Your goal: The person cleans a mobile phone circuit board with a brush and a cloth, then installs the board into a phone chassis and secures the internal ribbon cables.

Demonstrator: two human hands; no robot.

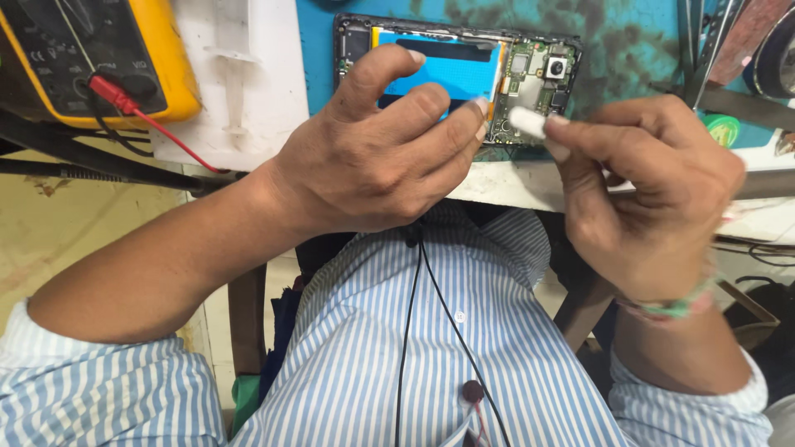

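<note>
An opened phone (530,70) lies back-up on the blue mat (629,41), its blue battery (451,70) and green circuit board with a small camera exposed. My left hand (373,149) hovers over the phone's near edge, fingers curled and fingertips at the battery's lower right corner; whether it pinches anything I cannot see. My right hand (654,194) grips a small white rounded piece (528,122) between thumb and fingers, its tip just below the circuit board.
A yellow multimeter (161,62) with a red probe lead (145,120) sits at top left beside a white plastic block (240,83). Metal tweezers (696,58) and a roll of tape (774,58) lie at top right. The bench edge (505,182) runs under my hands.
</note>
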